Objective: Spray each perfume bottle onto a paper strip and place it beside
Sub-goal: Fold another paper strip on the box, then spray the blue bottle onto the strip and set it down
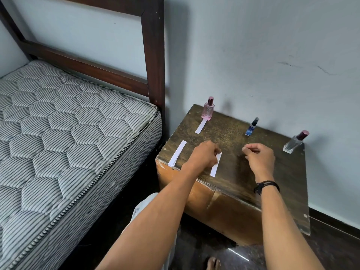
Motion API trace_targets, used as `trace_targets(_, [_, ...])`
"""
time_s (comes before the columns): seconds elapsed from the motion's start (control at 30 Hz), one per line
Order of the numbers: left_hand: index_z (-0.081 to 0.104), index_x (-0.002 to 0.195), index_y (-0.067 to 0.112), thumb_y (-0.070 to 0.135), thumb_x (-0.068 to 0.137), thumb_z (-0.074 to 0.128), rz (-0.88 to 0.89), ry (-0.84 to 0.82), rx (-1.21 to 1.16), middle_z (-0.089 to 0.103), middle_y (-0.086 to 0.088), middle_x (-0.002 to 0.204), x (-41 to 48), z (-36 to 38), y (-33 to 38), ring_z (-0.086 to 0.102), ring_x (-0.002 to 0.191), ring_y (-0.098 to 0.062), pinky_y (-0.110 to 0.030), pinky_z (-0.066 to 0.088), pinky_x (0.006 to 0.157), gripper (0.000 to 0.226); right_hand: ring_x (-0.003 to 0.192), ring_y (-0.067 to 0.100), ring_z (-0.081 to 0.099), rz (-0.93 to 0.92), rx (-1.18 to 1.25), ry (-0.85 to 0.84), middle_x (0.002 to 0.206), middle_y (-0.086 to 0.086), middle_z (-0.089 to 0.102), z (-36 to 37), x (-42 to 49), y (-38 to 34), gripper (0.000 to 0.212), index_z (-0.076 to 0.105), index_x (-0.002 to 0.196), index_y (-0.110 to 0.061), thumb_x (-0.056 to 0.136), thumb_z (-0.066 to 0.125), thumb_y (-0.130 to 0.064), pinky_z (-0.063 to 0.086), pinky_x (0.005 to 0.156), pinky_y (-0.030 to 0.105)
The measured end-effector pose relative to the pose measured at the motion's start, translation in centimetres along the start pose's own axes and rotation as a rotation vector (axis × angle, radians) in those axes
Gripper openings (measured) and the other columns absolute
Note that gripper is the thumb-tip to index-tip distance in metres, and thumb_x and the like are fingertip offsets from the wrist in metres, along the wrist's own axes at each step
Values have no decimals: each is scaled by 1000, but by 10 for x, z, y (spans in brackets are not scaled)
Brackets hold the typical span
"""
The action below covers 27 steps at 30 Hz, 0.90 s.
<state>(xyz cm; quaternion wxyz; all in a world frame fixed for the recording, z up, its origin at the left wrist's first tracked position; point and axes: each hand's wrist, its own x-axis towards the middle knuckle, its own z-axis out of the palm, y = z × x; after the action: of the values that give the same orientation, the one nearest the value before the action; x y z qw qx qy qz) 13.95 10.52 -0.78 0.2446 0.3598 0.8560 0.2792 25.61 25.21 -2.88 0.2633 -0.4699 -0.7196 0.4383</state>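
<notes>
Three bottles stand along the back of the bench: pink bottle at left with a strip touching its front, blue bottle in the middle, clear bottle at right. Nearer the front, the left grip pinches the far end of a second strip lying flat; the right grip rests beside it, fingers curled, holding nothing. More spare strips lie at the left edge, by the mattress.
</notes>
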Motion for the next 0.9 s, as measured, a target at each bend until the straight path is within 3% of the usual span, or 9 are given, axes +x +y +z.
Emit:
trace_targets(0.17, [71,122,17,0,84,71,-17,11,-26,69,-3,118,4,2,-2,64,110,-22,-31,49,96,42,91,23,73,17,26,43,95,-2,73,3,24,2,16,70,97,-26,87,80,-20,59,92,48])
trace_targets(0.33, [72,118,21,1,86,68,-77,20,-93,71,-4,115,11,0,-3,65,110,-24,-37,52,100,38,100,24,71,41,41,50,115,3,68,19,53,-8,52,62,129,-18,84,85,-28,61,89,47])
trace_targets(0.43, [71,115,24,3,86,64,-117,39,-136,73,-5,112,15,-1,-5,66,109,-25,-41,51,101,37,106,23,68,13,-6,78,124,0,62,26,72,-1,66,57,138,-22,81,84,-42,60,88,51])
trace_targets(0.5, [70,116,25,3,86,64,-125,44,-144,73,-5,111,17,-2,-6,66,109,-25,-41,51,101,38,105,24,69,-1,-34,86,125,-1,63,28,85,6,65,57,135,-25,80,81,-49,60,86,52])
trace_targets(0.67, [69,120,24,5,84,71,-141,27,-147,72,-5,114,20,-5,-12,65,110,-25,-40,51,101,41,86,28,74,-15,-117,63,104,-2,73,29,83,-5,22,64,99,-31,89,72,-49,61,83,51])
trace_targets(0.77, [69,120,24,5,84,70,-147,28,-143,71,-5,116,21,-5,-15,65,110,-25,-39,52,100,41,77,23,74,-22,-100,68,99,-1,75,30,74,-9,17,66,97,-27,93,71,-43,61,81,46])
trace_targets(0.9, [70,116,24,4,84,69,-141,25,-133,72,-4,113,21,-4,-14,65,109,-25,-36,52,98,38,81,23,74,-67,-62,56,93,-3,75,27,63,-2,17,69,96,-28,90,74,-43,62,81,50])
